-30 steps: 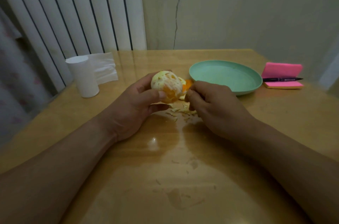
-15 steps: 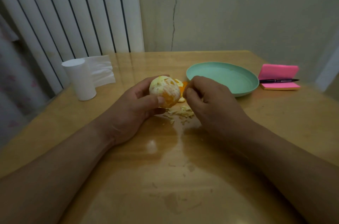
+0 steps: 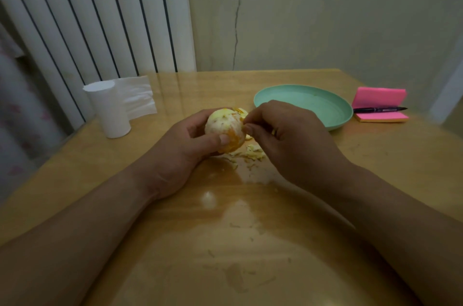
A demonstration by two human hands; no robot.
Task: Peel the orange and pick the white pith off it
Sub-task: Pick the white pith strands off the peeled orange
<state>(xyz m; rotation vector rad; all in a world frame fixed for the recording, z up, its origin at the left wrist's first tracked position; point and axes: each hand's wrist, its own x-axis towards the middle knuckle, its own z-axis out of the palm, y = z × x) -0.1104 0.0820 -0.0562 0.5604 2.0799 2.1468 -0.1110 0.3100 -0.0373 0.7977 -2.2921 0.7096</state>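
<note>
A peeled orange [image 3: 223, 125], mostly covered in pale pith with bare orange flesh low on its near side, is held above the wooden table [image 3: 250, 243]. My left hand [image 3: 183, 147] wraps it from the left, thumb pressed on the front. My right hand [image 3: 288, 137] is against the orange's right side, thumb and forefinger pinched at its upper right edge; what they pinch is too small to tell. Scraps of pith and peel [image 3: 250, 152] lie on the table just below the fruit.
An empty mint-green plate [image 3: 335, 115] sits right behind my right hand. A pink sticky-note pad [image 3: 380, 97] with a black pen [image 3: 378, 110] lies at the far right. A white tissue roll [image 3: 110, 110] with a loose sheet stands at the left edge. Walls close off the back.
My right hand rose from the scraps on the table to the orange's upper right side. The left hand has turned the orange, so more pith faces me.
</note>
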